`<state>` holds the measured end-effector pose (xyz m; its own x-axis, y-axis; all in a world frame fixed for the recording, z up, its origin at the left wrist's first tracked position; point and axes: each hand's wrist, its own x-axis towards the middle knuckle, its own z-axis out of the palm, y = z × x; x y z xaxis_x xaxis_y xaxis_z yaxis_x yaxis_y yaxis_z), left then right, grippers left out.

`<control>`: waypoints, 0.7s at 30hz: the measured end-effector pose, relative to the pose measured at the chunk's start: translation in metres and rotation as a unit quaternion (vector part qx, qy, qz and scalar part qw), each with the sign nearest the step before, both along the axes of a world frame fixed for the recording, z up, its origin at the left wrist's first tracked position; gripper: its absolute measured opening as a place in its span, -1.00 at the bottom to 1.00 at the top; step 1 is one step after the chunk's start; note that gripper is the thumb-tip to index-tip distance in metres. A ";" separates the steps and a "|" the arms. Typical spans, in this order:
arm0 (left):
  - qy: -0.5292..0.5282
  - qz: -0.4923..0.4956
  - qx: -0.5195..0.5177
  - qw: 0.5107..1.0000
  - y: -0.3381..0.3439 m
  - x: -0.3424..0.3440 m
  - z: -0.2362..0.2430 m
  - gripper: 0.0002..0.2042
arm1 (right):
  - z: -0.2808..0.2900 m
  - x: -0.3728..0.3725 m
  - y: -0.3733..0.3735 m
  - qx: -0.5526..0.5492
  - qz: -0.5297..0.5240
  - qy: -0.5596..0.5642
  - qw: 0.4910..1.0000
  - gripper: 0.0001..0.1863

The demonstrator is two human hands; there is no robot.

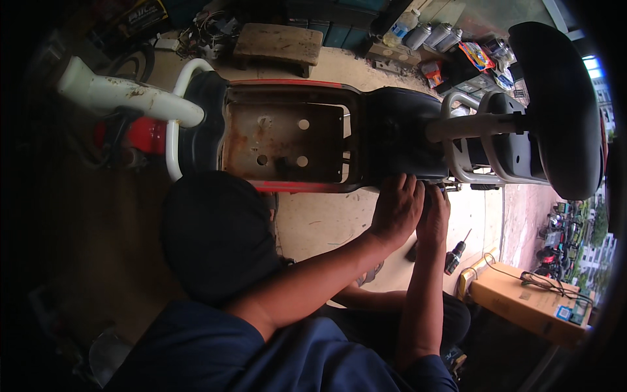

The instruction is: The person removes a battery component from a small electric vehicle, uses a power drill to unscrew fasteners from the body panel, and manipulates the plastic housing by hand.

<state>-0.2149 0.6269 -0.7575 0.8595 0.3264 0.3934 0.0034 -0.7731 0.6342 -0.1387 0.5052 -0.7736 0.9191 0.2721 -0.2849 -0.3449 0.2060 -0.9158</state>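
Note:
A partly stripped electric scooter (287, 134) lies across the view, with its white steering column on the left and black padded seat (558, 111) on the right. My left hand (397, 212) reaches the near lower edge of the black body panel (398, 134), fingers bent together against it. Close beside it, my right hand (434, 212) is closed with fingertips pressed at the same edge, near the white tube frame (467, 176). Whatever the fingers hold is hidden by the hands; a small dark part shows between them.
The scooter's rusty floor tray (281, 144) has round holes. A cordless drill (455, 258) lies on the floor right of my hands, near a cardboard box (522, 297) with a cable on top. A wooden stool (277, 44) and spray cans (439, 36) stand beyond the scooter.

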 end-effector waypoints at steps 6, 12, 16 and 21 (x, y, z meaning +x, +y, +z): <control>-0.094 -0.019 -0.108 0.989 -0.002 -0.019 -0.001 -0.73 | -0.003 0.000 0.003 -0.016 0.001 -0.027 1.000 -0.45; -0.061 -0.052 -0.152 0.985 0.001 -0.071 -0.012 -0.61 | -0.001 -0.007 0.006 -0.014 -0.030 -0.008 0.999 -0.44; 0.003 0.039 -0.133 0.990 0.042 -0.079 -0.017 -0.61 | 0.003 -0.006 0.009 -0.036 -0.042 -0.003 0.998 -0.49; 0.061 0.107 -0.081 0.989 0.067 -0.074 -0.032 -0.56 | 0.010 -0.007 0.016 -0.042 -0.058 0.005 0.997 -0.52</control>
<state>-0.2891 0.6942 -0.7897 0.8019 0.5559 0.2189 0.2390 -0.6342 0.7353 -0.1462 0.5210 -0.7631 0.9402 0.1380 -0.3113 -0.3319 0.1675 -0.9283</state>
